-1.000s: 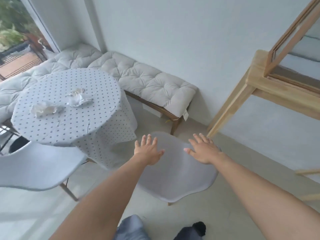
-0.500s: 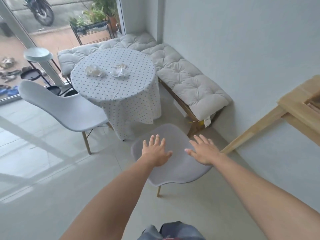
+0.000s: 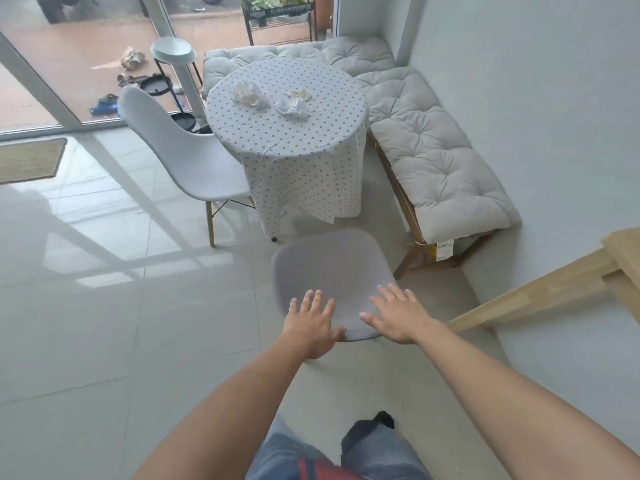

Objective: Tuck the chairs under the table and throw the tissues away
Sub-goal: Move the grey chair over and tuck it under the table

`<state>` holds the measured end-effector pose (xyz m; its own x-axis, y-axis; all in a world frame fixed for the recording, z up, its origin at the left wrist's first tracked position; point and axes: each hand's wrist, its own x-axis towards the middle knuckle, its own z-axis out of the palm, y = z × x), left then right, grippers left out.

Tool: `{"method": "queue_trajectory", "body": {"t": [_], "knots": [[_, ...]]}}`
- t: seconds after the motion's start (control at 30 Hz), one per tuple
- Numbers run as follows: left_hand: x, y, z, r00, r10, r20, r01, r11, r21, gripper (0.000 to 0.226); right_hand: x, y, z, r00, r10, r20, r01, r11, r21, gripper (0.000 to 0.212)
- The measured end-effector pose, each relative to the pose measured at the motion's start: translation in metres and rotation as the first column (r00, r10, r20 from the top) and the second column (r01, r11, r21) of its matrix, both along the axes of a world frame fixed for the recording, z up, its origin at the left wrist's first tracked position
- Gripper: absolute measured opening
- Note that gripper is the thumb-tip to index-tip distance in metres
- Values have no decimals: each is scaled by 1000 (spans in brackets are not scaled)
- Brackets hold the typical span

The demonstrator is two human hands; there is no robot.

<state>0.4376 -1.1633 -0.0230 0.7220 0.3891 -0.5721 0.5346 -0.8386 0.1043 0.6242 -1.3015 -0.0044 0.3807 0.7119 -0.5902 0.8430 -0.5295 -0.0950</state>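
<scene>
A grey shell chair [image 3: 330, 268] stands just in front of me, a short gap from the round table [image 3: 294, 140] with its dotted cloth. My left hand [image 3: 311, 327] and my right hand [image 3: 398, 317] are spread flat over the chair's near edge, fingers apart, gripping nothing. A second chair, white [image 3: 187, 157], stands at the table's left side, its seat partly under the cloth. On the tabletop lie crumpled tissues: one on the left [image 3: 247, 94], a white one [image 3: 292, 107] and a smaller one behind it [image 3: 301, 95].
A cushioned corner bench [image 3: 429, 157] runs along the wall behind and right of the table. A wooden frame leg [image 3: 530, 292] slants in at the right. A black tiered stand [image 3: 171, 64] and glass doors are at the back left; a doormat [image 3: 29, 161] lies left.
The view has pulled back and swung left, so the table, both chairs and the doors now show. Both hands stay spread but now lie at the grey chair's near edge.
</scene>
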Motion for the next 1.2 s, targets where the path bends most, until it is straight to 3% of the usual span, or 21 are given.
{"method": "queue_trajectory", "body": {"t": [0.17, 0.43, 0.8, 1.2], "knots": [[10, -57, -11, 983, 178, 51, -176, 983, -41, 74, 16, -27, -20, 984, 151, -93, -150, 989, 20, 74], [30, -92, -11, 987, 162, 26, -163, 985, 54, 72, 39, -50, -26, 929, 367, -53, -360, 926, 111, 63], [69, -54, -5, 971, 222, 84, -227, 973, 53, 66, 77, -8, -27, 924, 383, 0, -377, 910, 172, 58], [130, 62, -8, 975, 186, 123, -194, 979, 57, 63, 131, 98, -23, 944, 328, 37, -329, 926, 183, 57]]}}
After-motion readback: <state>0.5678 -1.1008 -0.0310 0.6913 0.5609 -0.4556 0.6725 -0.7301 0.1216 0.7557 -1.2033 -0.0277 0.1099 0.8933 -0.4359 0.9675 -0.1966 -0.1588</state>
